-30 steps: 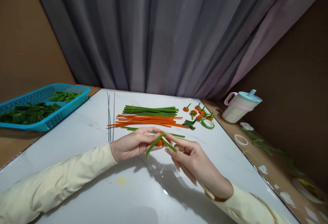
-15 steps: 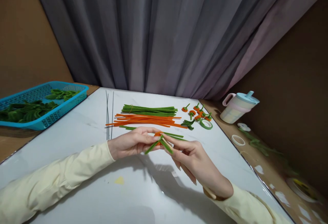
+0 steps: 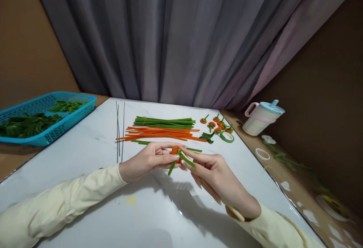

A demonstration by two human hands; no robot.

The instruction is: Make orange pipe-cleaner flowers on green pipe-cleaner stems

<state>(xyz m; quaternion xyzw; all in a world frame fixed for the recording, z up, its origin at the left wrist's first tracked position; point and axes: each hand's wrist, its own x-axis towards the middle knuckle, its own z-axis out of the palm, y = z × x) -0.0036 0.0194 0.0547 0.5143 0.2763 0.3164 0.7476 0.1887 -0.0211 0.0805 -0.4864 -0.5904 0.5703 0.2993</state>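
Note:
My left hand (image 3: pixel 153 160) pinches a small orange pipe-cleaner pumpkin (image 3: pixel 175 151) between thumb and fingers. Two green pipe-cleaner ends (image 3: pixel 171 168) stick out from it toward me, spread in a V. Closed around a thin pale wooden stick (image 3: pixel 237 214), my right hand (image 3: pixel 211 170) has the stick's tip against the green pieces at the pumpkin. The stick's middle is hidden by the palm. Just beyond the hands lie loose green pipe cleaners (image 3: pixel 195 150), a row of orange ones (image 3: pixel 159 133) and a tied green bundle (image 3: pixel 164 122).
Several finished orange pumpkins with green stems (image 3: pixel 218 123) sit at the back right, beside a roll of green tape (image 3: pixel 227 137). A blue basket (image 3: pixel 51 137) of green pieces stands left. Dark wires (image 3: pixel 118 130) lie back left; a lidded cup (image 3: pixel 262 119) stands right.
The pumpkin has turned slightly in my left hand, and its two green ends have swung to the right. The stick's tip stays close against it.

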